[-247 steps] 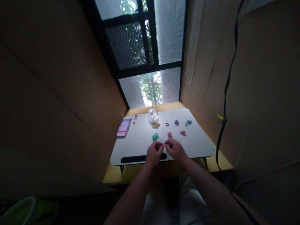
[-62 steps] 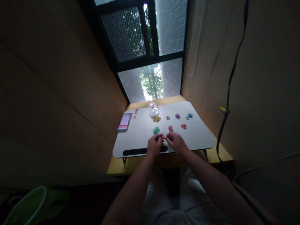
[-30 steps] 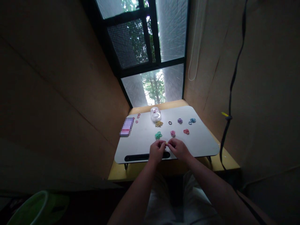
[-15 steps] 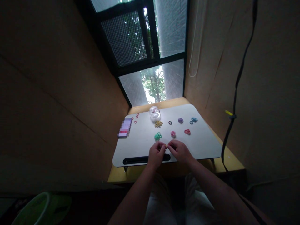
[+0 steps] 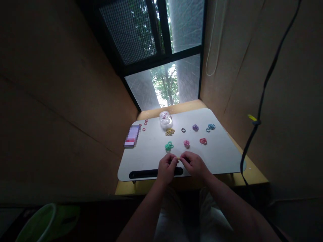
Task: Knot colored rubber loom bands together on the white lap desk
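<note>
My left hand [image 5: 167, 167] and my right hand [image 5: 194, 164] meet just above the front of a white lap table [image 5: 148, 153]. Between their pinched fingertips is a small yellow hair tie [image 5: 178, 158], mostly covered by the fingers. Just beyond my hands lie a green bunch of hair ties [image 5: 169, 146] and a pink bunch [image 5: 186, 144]. A yellow bunch [image 5: 170, 131] rests farther back, in front of a clear plastic container [image 5: 166, 121]. To the right are a red bunch [image 5: 203, 141], a purple bunch [image 5: 195, 127] and a blue bunch [image 5: 211, 126].
A phone [image 5: 132, 135] lies at the table's left edge, with several loose red hair ties [image 5: 144, 129] near it. A single dark hair tie [image 5: 183, 130] sits mid-table. The table has a black slot [image 5: 143, 173] along its front. A dark strap [image 5: 262, 97] hangs at right.
The camera view has shifted slightly. Both hands stay together over the front of the table, still pinching the yellow hair tie, with only small finger movement.
</note>
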`<state>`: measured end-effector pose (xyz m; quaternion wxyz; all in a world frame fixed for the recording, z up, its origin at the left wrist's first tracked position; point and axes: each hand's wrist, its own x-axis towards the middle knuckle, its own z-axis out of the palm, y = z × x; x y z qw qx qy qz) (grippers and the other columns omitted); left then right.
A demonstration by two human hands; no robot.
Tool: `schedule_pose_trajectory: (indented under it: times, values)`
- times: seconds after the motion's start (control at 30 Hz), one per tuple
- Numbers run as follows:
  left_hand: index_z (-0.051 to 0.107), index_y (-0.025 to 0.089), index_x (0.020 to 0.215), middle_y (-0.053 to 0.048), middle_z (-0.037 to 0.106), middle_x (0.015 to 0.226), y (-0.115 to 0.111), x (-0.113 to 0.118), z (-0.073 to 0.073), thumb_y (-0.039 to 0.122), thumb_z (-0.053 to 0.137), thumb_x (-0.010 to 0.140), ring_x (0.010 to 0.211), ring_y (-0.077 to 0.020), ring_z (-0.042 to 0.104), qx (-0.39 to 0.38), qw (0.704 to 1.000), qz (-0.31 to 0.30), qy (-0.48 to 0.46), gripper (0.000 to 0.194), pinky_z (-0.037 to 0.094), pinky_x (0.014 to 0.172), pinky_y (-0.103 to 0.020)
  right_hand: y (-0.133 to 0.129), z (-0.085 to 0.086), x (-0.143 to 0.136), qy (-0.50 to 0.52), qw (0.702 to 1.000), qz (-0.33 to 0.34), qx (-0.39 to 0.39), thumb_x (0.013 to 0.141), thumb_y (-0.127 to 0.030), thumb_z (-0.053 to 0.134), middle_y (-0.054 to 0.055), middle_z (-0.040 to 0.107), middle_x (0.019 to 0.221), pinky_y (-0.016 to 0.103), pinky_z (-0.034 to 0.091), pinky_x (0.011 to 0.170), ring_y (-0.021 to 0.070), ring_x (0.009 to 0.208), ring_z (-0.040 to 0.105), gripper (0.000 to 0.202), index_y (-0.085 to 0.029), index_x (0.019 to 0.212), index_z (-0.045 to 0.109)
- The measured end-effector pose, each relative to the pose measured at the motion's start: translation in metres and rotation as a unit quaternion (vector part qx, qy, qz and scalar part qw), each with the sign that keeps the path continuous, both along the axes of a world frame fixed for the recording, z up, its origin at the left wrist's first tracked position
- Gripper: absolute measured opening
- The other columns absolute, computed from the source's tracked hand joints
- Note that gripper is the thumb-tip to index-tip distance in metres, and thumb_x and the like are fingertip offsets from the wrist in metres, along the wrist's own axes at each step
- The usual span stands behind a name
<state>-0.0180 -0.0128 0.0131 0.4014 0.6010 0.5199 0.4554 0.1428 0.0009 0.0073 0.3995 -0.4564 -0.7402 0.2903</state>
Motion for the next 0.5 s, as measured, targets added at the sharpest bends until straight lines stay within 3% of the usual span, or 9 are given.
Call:
schedule_pose_trajectory:
  times: [0.5]
  values:
    - [0.059,0.017,0.072,0.0,0.058,0.065,-0.0001,0.0019,0.0,0.038,0.05,0.088,0.06,-0.0114,0.05,0.003,1.0,0.018,0.02,0.028,0.04,0.059,-0.023,0.0006,0.0011,0.0017,0.01,1.0,0.005,-0.004,0.087,-0.024,0.052,0.002,0.062,0.07,0.026,0.039,0.062,0.0146,0.064,0.053,0.016,-0.019,0.074,0.061]
